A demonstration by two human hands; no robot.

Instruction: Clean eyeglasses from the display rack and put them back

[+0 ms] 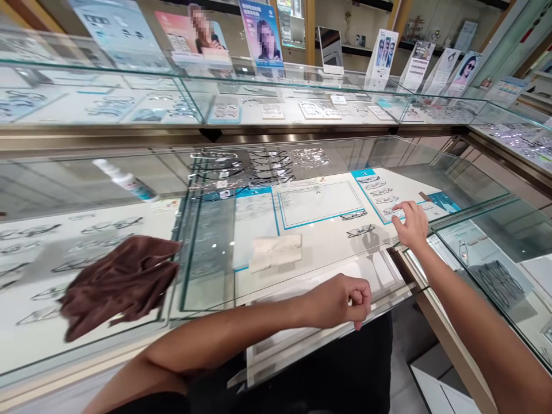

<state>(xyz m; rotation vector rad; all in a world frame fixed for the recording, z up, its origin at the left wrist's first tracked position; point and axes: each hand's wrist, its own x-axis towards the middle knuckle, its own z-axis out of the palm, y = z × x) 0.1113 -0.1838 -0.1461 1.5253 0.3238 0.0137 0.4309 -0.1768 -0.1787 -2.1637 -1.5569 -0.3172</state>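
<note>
My left hand (345, 302) is curled into a loose fist over the front edge of the glass display case, with nothing visible in it. My right hand (411, 224) is at the right end of the case, thumb and forefinger apart. Its fingertips are close to the lowest pair of eyeglasses (390, 210) in a column on a white and blue display board (364, 173). I cannot tell whether they touch. Two dark-framed pairs of eyeglasses (361, 231) lie left of that hand. A folded cream cloth (276, 252) lies farther left.
A crumpled brown cloth (123, 282) and a white spray bottle (125, 179) rest on the left glass top. Rows of eyeglasses (265, 165) show toward the back of the case. Behind runs another glass showcase (297, 123) with advertising stands (382, 54) on top.
</note>
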